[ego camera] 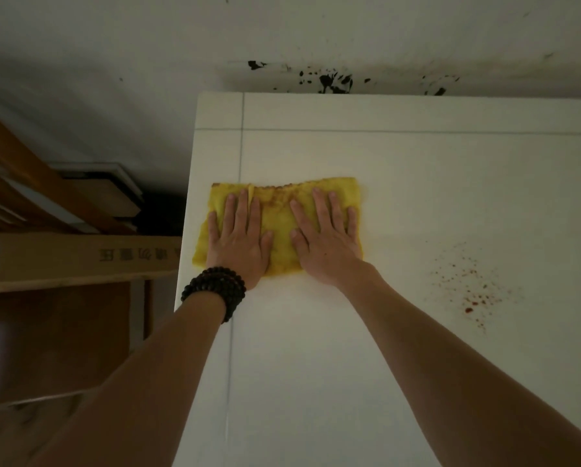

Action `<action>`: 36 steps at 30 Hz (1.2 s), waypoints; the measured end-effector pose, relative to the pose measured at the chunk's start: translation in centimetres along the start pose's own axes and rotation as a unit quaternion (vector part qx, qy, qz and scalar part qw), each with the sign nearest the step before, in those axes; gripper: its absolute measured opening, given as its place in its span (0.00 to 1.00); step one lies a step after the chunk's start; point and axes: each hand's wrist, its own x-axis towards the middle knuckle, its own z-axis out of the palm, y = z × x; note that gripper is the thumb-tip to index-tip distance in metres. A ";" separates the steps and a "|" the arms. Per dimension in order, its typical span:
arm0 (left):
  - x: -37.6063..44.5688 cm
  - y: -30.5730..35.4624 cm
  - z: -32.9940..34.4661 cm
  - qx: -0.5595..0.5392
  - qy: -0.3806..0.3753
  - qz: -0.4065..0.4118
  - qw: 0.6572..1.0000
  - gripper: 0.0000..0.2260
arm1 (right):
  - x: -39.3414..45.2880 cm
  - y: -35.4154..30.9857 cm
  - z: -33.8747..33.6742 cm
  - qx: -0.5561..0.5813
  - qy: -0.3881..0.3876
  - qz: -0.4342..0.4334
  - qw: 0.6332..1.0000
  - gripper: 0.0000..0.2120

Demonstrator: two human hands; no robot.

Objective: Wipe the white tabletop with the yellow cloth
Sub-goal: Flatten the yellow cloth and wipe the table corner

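Observation:
A yellow cloth (280, 227) lies spread flat on the white tabletop (417, 183), close to the table's left edge. My left hand (238, 237) presses flat on the cloth's left half, fingers apart, with a dark bead bracelet on the wrist. My right hand (324, 239) presses flat on the cloth's right half, fingers also spread. Both palms cover the near part of the cloth. A patch of red specks (470, 288) dots the tabletop to the right of the cloth.
The table's far edge meets a white wall with black splatter marks (332, 80). Left of the table, a long cardboard box (80, 257) and stacked wooden boards (46, 197) stand close to the edge. Thin grey seams (241, 146) cross the tabletop.

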 end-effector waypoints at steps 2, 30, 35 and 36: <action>-2.5 0.2 0.3 -0.002 -0.003 0.005 1.000 0.30 | -2.4 -0.1 1.0 0.004 -0.006 0.003 1.000 0.27; -2.9 -0.6 -0.1 0.051 0.001 0.118 0.992 0.28 | -3.9 0.1 1.9 -0.006 0.002 -0.004 1.000 0.27; 5.6 -1.1 -1.1 0.054 0.002 0.123 0.991 0.28 | 4.0 1.5 -1.7 -0.001 0.002 -0.020 1.000 0.27; 6.7 -0.9 -1.3 0.052 0.004 0.120 0.991 0.29 | 5.0 1.6 -2.3 0.001 0.000 -0.020 1.000 0.27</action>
